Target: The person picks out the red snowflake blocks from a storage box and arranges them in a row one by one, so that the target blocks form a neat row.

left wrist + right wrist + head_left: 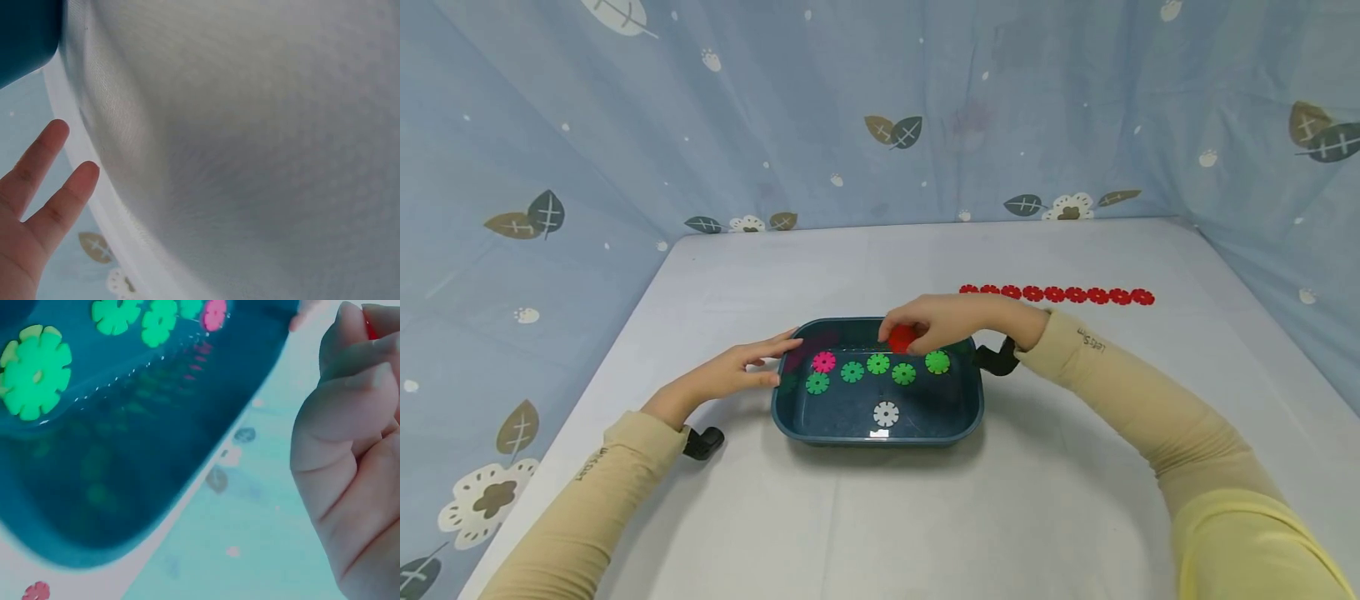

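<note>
A dark blue-green tray (842,419) stands in the middle, holding several notched flower-shaped plastic discs: green ones (877,363), a pink one (823,361) and a white one (886,413). Above its far right part, my right hand (943,321) pinches a red disc (902,338) between fingertips and thumb. In the right wrist view, only a sliver of that disc shows behind the curled fingers. My left hand (733,367) touches the tray's left edge, its fingers fairly straight. In the left wrist view, two fingers (44,187) of it are spread apart.
A row of several red discs (1076,295) lies on the white table (880,517) behind and right of the tray. Blue patterned cloth (820,92) hangs along the table's back and sides. Black wrist straps or mounts (703,443) sit at both cuffs.
</note>
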`<state>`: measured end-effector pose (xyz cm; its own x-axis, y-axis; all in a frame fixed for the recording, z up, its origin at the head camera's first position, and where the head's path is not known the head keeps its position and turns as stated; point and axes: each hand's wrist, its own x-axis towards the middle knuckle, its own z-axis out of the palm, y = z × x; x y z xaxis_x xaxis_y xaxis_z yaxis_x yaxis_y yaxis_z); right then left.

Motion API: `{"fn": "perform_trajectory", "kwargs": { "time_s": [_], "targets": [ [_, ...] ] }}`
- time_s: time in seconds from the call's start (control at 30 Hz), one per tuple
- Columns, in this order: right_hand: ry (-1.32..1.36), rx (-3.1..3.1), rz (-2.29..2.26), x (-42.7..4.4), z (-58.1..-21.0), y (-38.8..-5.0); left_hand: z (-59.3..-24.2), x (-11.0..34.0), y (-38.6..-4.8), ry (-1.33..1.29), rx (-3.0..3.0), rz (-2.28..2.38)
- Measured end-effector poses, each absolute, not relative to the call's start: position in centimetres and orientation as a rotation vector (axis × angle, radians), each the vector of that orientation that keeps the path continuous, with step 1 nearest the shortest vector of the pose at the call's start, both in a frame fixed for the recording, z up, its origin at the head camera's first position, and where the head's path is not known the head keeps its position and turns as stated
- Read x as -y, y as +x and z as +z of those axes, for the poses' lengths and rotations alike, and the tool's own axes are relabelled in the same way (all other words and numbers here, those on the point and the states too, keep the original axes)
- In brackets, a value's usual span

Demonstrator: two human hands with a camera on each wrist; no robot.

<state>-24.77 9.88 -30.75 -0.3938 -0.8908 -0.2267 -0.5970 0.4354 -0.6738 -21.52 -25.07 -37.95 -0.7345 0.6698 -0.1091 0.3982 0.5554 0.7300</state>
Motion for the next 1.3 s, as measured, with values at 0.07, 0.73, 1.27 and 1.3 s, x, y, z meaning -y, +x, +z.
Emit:
{"fn": "perform_trajectory", "kwargs": {
  "time_s": [0.07, 0.73, 1.27, 1.3],
  "targets": [
    [-1.217, -2.133, -0.716, -10.6, -30.7, -24.6, -38.0, 25.1, -21.5, 0.874, -2.419, 0.998],
    [-0.937, -2.408, -1.207, -18.5, -29.8, -21.3, -38.3, 25.2, -21.6, 0.891, -2.420, 1.004],
    [-0.747, -2.642, -1.575, -25.4, -29.3, -17.9, -38.1, 25.2, -21.4, 0.880, -2.423, 1.003],
    [-0.731, -2.653, -1.600, -25.9, -29.4, -17.9, -38.1, 25.2, -21.4, 0.880, -2.424, 1.002]
  ]
}}
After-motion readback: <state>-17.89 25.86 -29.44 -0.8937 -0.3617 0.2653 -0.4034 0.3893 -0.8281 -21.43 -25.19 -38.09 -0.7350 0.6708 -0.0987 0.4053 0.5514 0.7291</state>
